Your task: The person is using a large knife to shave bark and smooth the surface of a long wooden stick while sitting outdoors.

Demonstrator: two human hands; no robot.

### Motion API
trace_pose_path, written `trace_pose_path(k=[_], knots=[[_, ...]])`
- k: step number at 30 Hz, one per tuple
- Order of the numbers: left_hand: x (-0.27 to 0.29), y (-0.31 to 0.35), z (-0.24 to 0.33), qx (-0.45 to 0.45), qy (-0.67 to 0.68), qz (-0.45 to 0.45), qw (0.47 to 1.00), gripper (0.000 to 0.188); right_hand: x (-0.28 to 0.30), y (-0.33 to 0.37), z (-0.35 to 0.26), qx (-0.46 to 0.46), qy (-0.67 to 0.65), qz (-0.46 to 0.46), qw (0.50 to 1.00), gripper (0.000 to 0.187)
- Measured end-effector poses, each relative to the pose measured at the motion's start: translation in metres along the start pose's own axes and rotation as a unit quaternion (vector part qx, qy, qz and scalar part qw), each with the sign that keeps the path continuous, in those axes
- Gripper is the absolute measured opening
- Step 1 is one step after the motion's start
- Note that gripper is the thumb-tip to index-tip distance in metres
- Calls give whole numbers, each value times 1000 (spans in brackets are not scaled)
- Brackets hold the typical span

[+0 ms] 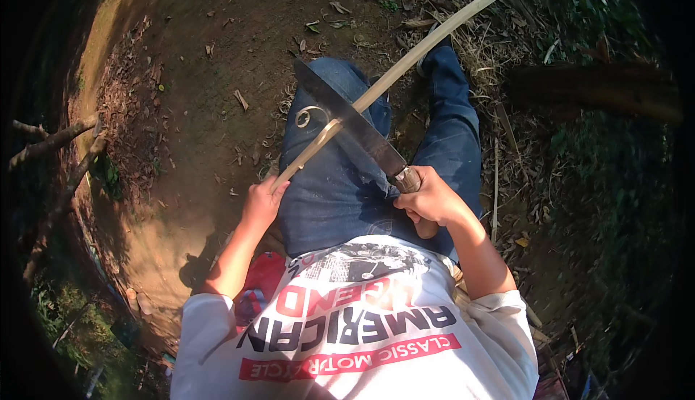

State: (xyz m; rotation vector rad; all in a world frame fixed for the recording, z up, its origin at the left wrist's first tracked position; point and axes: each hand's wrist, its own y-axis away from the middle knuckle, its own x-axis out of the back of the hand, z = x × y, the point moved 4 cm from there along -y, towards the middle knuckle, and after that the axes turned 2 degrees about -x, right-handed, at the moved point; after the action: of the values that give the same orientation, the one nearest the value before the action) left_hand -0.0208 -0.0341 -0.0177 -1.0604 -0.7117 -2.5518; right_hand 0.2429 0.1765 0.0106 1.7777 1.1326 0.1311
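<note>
Sitting with my right hand clenched round the big knife and my left hand gripping the pale stick across my jeans, I'm mid-shaving, a curl lifting; next, probably, a steady push outward over the dirt ground.

Two hands: left hand gripping the near end of one long pale stick, right hand closed round the handle of one broad dark blade. One curled shaving hanging at the cut. Two legs in blue jeans. One red object by the left elbow. One dark log toward the right edge of the ground. Two bare branches at its left edge. Dry leaves too many to count.
</note>
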Motion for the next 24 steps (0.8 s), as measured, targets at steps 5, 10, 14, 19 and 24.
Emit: trace_pose_path(k=[5, 10, 14, 19, 24], knots=[[-3, -4, 5, -8, 27, 23, 999, 35, -10, -1, 6, -18, -162, -60, 985, 23], [0, -3, 9, 15, -2, 12, 1000, 35, -1, -13, -3, 122, -57, 193, 972, 14], [1, 1, 0, 6, -8, 9, 1000, 36, -12, 1, -1, 87, 147, 112, 979, 20], [-6, 0, 5, -10, 34, 37, 999, 37, 0, 4, -9, 41, -109, 62, 991, 15], [1, 2, 2, 18, 11, 0, 1000, 33, 2, 4, 2, 48, 147, 116, 981, 35]])
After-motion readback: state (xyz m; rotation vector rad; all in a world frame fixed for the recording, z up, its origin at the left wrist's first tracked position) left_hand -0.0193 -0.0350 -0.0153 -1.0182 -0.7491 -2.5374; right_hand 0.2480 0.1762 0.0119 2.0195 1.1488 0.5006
